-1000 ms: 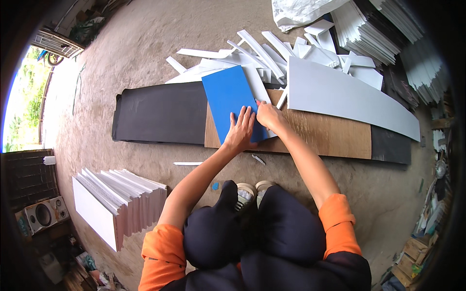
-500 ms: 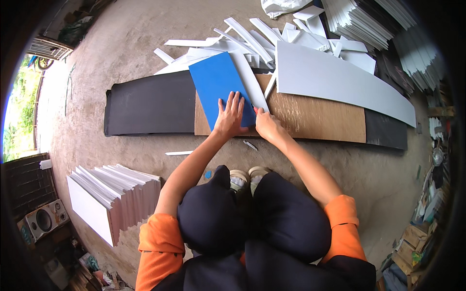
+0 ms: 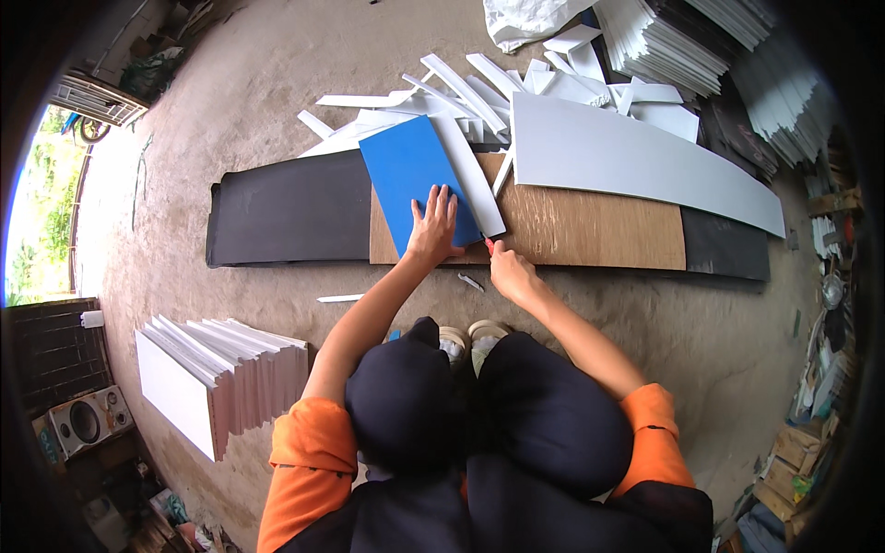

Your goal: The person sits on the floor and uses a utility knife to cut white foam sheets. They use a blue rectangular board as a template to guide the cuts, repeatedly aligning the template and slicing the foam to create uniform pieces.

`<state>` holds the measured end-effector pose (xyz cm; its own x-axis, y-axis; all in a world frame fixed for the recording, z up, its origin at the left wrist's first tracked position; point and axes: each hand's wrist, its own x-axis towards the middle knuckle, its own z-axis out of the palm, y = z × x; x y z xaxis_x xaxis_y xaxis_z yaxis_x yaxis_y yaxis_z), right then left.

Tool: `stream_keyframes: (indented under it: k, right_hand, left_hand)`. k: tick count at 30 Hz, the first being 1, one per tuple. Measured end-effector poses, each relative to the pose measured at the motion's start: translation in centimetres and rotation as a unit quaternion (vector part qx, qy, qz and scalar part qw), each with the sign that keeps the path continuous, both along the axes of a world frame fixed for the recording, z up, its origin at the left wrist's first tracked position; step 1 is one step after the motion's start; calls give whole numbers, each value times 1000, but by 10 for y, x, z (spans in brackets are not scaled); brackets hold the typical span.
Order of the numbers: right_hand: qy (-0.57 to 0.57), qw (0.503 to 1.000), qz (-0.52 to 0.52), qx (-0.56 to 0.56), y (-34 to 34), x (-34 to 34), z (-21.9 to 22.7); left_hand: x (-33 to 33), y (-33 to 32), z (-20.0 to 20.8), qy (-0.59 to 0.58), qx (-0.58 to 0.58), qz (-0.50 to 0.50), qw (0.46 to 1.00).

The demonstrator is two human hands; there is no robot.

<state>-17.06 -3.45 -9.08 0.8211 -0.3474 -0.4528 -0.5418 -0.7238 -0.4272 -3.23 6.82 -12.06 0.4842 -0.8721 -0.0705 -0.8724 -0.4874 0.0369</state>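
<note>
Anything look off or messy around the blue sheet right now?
The blue sheet lies askew across the brown board, pinned by the left hand. White offcut strips are scattered in a loose heap behind it.

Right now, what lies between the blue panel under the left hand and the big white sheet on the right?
In the head view, a narrow white strip lies against the blue panel; beyond it, bare brown board runs to the big white sheet.

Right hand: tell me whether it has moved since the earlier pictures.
Yes. The right hand has slid back toward the person, from on the blue sheet to the near edge of the brown board.
</note>
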Motion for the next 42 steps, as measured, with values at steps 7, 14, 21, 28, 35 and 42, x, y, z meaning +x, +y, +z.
stream_keyframes:
  k: [7, 14, 21, 28, 35, 42]
  right_hand:
    - [-1, 1000, -1, -19, 4, -8, -4]
    - [12, 1000, 0, -29, 6, -18, -12]
    - [21, 999, 32, -22, -16, -23, 2]
    - [-115, 992, -51, 25, -59, 54, 7]
    - [-149, 987, -13, -58, -72, 198, -18]
    - [-162, 985, -11, -57, -68, 233, -35]
  left_hand:
    - [0, 2, -1, -12, 5, -4, 1000]
    - [-2, -1, 3, -1, 2, -1, 1000]
    - [6, 3, 1, 27, -79, -14, 996]
    - [54, -6, 6, 186, -124, 113, 968]
    - [105, -12, 9, 219, -45, 117, 968]
    - [107, -12, 14, 245, -38, 133, 960]
